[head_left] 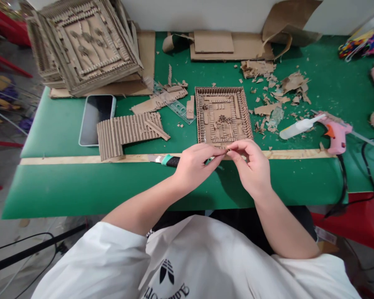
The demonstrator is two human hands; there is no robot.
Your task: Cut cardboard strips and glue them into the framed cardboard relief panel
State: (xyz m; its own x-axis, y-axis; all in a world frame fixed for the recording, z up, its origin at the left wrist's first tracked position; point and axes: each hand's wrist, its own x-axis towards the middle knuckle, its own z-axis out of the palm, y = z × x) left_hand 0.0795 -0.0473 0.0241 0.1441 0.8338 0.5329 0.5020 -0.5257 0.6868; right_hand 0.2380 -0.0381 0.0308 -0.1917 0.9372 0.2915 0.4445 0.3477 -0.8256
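Pinching one tiny brown cardboard scrap (227, 150) together, left hand (195, 163) and right hand (251, 164) hover beside the rectangular corrugated-cardboard relief frame (222, 116).

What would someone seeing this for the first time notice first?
The left hand and right hand meet fingertip to fingertip on a tiny cardboard bit, just in front of a cardboard frame at the middle of the green table. A stack of similar frames fills the far left corner, and a pink glue gun lies to the right.
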